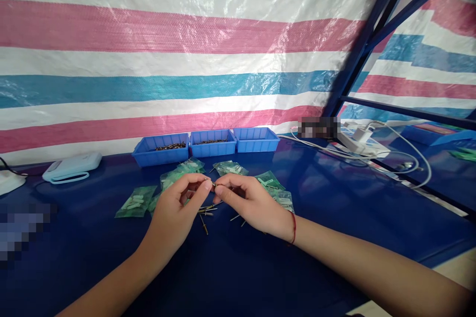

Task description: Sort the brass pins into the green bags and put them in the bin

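My left hand (186,200) and my right hand (249,200) meet above the blue table, thumbs and forefingers pinched together. Between their fingertips is a small metal piece (213,185), mostly covered, so its exact kind is hidden. Loose pop rivets (204,223), thin silver pins with brass-coloured ends, lie on the tabletop under and between the hands. Green-tinted clear bags (136,201) with pale small parts are spread left of and behind my left hand. More such bags (270,181) lie beyond my right wrist, which wears a thin red cord.
Three blue bins stand along the back: the left bin (160,150) and middle bin (212,142) contain small brownish metal parts; the right bin (256,139) shows none. A light blue case (72,167) lies left. White cables and a power strip (362,141) are right, near a dark blue metal frame (357,69).
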`<state>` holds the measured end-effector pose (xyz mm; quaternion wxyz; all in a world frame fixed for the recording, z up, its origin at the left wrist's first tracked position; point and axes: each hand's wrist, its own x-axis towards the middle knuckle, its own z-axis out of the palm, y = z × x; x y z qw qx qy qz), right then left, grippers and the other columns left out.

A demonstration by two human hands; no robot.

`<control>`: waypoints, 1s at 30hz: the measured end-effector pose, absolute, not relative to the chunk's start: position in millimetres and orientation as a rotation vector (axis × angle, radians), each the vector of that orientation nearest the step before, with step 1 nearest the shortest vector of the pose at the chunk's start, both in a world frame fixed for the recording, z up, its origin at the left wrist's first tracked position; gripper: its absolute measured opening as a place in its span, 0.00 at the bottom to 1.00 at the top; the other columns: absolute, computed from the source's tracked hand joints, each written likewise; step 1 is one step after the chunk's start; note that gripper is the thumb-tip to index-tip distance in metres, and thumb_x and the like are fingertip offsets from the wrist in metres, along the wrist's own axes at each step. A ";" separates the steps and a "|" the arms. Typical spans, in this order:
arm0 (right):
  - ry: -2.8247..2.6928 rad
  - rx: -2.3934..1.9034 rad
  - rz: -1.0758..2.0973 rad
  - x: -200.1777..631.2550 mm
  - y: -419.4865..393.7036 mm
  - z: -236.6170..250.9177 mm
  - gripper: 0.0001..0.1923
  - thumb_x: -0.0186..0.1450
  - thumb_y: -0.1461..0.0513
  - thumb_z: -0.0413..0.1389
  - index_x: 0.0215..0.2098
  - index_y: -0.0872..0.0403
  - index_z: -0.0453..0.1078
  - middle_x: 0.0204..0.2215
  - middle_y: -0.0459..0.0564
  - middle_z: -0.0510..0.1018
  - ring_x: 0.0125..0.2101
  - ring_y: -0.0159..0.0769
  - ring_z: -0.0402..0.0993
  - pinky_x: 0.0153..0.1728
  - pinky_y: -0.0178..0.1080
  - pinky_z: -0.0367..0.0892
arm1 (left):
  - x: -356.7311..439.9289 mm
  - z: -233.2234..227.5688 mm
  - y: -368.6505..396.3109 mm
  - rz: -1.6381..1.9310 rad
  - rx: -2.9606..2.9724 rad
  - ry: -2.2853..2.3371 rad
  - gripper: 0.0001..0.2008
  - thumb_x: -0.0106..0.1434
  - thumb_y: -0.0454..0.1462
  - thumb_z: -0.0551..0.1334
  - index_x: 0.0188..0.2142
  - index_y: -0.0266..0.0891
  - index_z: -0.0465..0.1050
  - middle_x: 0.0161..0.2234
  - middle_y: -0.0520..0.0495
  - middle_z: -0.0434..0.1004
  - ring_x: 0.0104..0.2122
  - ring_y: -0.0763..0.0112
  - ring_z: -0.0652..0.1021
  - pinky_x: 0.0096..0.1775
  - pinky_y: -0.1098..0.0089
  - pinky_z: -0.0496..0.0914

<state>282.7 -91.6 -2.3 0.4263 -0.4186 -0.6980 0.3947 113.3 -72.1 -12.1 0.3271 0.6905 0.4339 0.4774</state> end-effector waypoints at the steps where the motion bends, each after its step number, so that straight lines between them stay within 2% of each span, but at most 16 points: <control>1: -1.746 -1.046 0.990 282.5 -91.6 -2.4 0.10 0.67 0.59 0.52 0.32 0.55 0.71 0.29 0.47 0.77 0.29 0.32 0.70 0.32 0.36 0.65 | 113.5 -12.2 -72.4 1.254 1.808 1.134 0.09 0.60 0.43 0.61 0.34 0.42 0.75 0.33 0.50 0.80 0.33 0.66 0.79 0.34 0.69 0.75; 15: -1.807 -1.063 0.968 279.6 -91.6 -1.3 0.14 0.68 0.55 0.51 0.30 0.55 0.72 0.29 0.48 0.76 0.34 0.36 0.72 0.37 0.38 0.67 | 109.4 -11.0 -76.1 1.231 1.821 1.096 0.09 0.62 0.42 0.60 0.36 0.40 0.75 0.34 0.49 0.79 0.34 0.66 0.79 0.36 0.68 0.73; 19: -1.745 -1.048 0.980 278.8 -89.7 -3.7 0.11 0.66 0.55 0.53 0.34 0.54 0.72 0.30 0.48 0.77 0.34 0.36 0.73 0.37 0.38 0.67 | 109.5 -12.6 -75.5 1.240 1.829 1.101 0.08 0.63 0.42 0.60 0.36 0.41 0.75 0.34 0.50 0.79 0.33 0.68 0.78 0.35 0.70 0.73; 26: -1.696 -1.089 0.805 280.5 -87.5 -5.4 0.08 0.64 0.58 0.56 0.35 0.54 0.73 0.31 0.48 0.77 0.31 0.34 0.71 0.33 0.37 0.66 | 106.9 -12.9 -74.6 1.213 1.928 1.128 0.09 0.65 0.42 0.58 0.38 0.41 0.75 0.34 0.50 0.79 0.33 0.68 0.77 0.34 0.71 0.70; 30: -1.780 -1.060 0.665 285.5 -86.7 3.7 0.09 0.66 0.58 0.55 0.40 0.53 0.73 0.35 0.49 0.79 0.34 0.34 0.74 0.34 0.37 0.68 | 105.9 -13.2 -71.0 1.181 1.998 1.182 0.10 0.66 0.42 0.57 0.39 0.43 0.74 0.37 0.50 0.78 0.35 0.68 0.77 0.36 0.69 0.69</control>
